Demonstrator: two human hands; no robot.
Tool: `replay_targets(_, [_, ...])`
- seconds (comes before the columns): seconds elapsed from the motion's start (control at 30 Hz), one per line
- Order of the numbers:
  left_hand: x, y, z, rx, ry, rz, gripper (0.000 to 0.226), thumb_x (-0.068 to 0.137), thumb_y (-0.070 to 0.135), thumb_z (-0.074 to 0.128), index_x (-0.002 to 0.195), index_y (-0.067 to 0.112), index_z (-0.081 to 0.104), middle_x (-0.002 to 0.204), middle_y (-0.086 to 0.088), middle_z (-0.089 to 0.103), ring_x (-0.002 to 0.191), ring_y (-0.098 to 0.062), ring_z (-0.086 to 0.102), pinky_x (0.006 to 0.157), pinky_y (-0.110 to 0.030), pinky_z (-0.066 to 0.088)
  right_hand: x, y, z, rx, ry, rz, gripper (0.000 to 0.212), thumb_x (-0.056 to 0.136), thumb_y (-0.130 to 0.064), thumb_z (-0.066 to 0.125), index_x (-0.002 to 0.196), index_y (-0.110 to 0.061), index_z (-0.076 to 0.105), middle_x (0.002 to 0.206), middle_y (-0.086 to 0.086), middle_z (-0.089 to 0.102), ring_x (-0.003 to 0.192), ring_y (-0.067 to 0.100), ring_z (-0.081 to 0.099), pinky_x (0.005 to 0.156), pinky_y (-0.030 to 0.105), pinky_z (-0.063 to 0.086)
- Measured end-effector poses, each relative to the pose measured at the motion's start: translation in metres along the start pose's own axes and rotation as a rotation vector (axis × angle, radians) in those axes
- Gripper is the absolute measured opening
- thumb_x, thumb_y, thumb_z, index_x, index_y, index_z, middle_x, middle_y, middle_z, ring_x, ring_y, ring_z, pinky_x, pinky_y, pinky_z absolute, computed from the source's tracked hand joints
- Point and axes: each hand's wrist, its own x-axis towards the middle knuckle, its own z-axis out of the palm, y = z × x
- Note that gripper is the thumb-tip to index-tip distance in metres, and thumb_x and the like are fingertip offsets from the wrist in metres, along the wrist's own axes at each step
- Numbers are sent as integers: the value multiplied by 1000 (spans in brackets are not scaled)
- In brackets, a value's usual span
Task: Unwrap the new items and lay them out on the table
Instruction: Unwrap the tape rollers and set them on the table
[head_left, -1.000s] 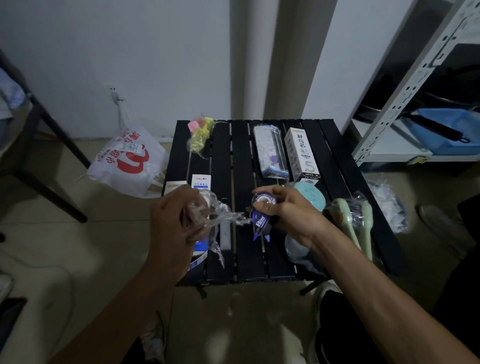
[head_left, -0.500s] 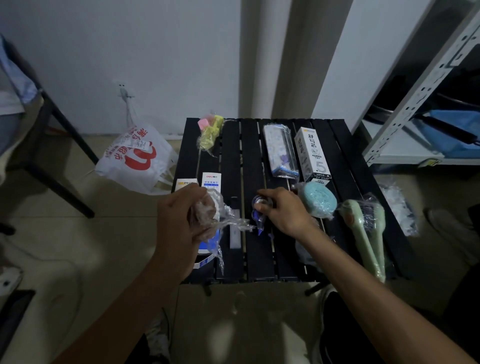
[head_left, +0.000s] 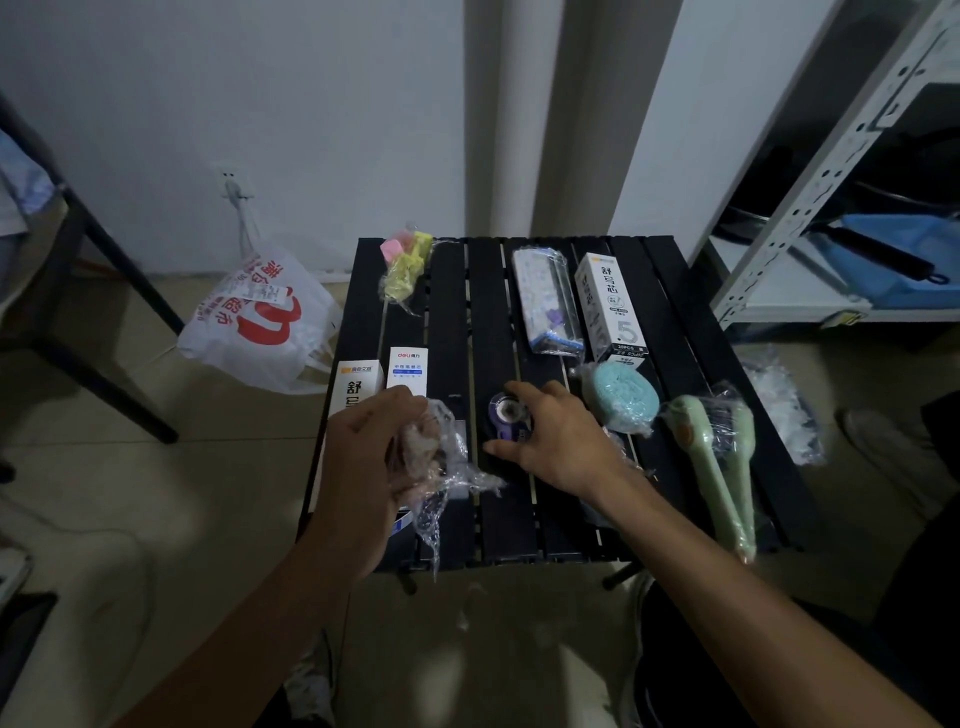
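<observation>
Purple correction tape (head_left: 506, 415), unwrapped, flat on the black slat table (head_left: 452, 312) near centre, right hand (head_left: 561, 441) curled round it. Its crumpled clear wrapper (head_left: 441, 462) is bunched in the left hand (head_left: 363, 467), tail hanging down. Still wrapped: teal round sponge (head_left: 621, 397) just right of the tape, green brushes (head_left: 717, 457) at the right edge, pink/yellow pack (head_left: 402, 260) far left corner. Clear patterned pack (head_left: 548, 301) and white "5" box (head_left: 613, 306) side by side at the far side. Two white boxes (head_left: 384, 376) on the left.

The table (head_left: 675, 322) is finished in black, the correction tape (head_left: 501, 415) in purple. The sponge (head_left: 626, 397) is tinted pale blue, the brushes (head_left: 696, 436) pale green, and the white bag (head_left: 249, 332) is printed red.
</observation>
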Motion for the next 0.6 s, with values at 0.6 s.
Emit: replay_targets(0.6, [5, -11, -4, 31, -122, -34, 32, 66, 41, 69, 61, 14, 54, 55, -6, 41, 35, -9, 28, 40, -16, 25, -8, -6, 4, -53, -23, 11, 87, 88, -62, 70, 161, -36, 30, 142, 11, 41, 123, 38, 59, 101, 43, 52])
